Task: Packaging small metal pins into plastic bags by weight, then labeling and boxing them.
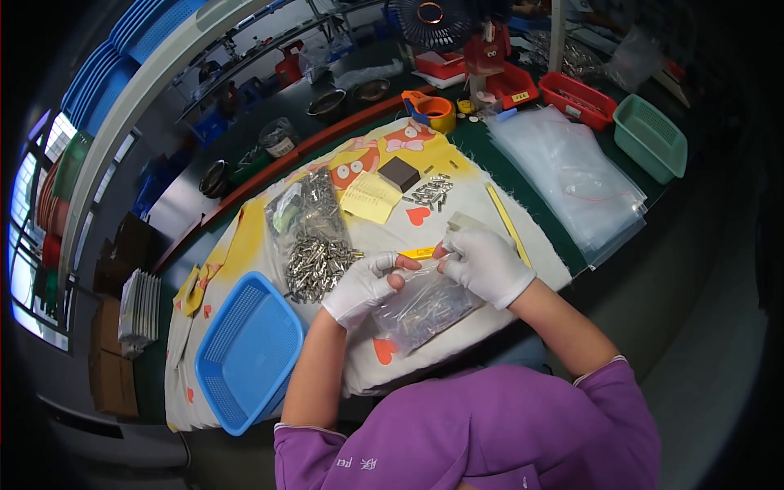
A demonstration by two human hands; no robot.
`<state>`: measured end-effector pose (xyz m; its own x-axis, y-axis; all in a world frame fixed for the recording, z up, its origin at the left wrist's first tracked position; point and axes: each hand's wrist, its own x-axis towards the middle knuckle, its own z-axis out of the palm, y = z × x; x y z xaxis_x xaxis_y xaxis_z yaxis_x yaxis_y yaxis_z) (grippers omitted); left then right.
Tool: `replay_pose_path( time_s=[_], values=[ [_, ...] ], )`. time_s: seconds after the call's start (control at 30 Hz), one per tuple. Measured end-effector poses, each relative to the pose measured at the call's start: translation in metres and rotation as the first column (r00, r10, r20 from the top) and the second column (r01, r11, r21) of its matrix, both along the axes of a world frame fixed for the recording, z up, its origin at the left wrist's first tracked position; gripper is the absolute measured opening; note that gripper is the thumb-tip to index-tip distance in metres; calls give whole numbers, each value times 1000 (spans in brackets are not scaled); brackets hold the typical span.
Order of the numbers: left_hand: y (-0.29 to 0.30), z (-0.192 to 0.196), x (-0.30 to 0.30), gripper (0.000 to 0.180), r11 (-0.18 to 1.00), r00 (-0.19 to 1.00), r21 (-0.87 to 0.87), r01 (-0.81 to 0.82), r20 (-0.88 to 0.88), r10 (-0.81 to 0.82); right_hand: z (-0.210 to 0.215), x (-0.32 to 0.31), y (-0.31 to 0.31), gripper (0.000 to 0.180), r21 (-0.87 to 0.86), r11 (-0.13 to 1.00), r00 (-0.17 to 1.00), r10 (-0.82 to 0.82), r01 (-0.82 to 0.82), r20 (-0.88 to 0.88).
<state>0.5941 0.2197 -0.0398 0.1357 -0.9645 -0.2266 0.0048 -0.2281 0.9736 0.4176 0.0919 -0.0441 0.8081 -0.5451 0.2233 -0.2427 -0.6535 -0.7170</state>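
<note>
Both my hands wear white gloves with bare fingertips. My left hand and my right hand pinch the top edge of a small clear plastic bag that holds several small metal parts. The bag hangs over a patterned cloth on the table. A heap of loose metal parts lies just left of my left hand, beside a clear bag of more parts. A yellow ruler lies behind my right hand.
A blue mesh basket sits at the near left. Farther back lie a yellow note, a dark block, a small cluster of metal parts and a tape dispenser. Clear bags, red trays and a green basket stand at the right.
</note>
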Motion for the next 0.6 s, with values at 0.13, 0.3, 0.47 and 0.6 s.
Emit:
replay_pose_path(
  time_s=[0.13,0.3,0.47,0.6],
  values=[
    [9,18,-12,30,995,867,-54,78,496,-41,-1,-7,3,18,-15,1000,998,9,-8,59],
    [18,13,-14,20,959,607,-215,183,792,61,-2,-11,4,14,-122,992,993,5,9,116],
    [27,6,-7,12,991,599,-80,106,801,0,1,-16,-3,13,-171,984,996,69,-57,62],
    [39,6,-11,13,998,744,-54,-42,664,67,-4,-21,-6,13,28,997,986,67,-72,150]
  ],
)
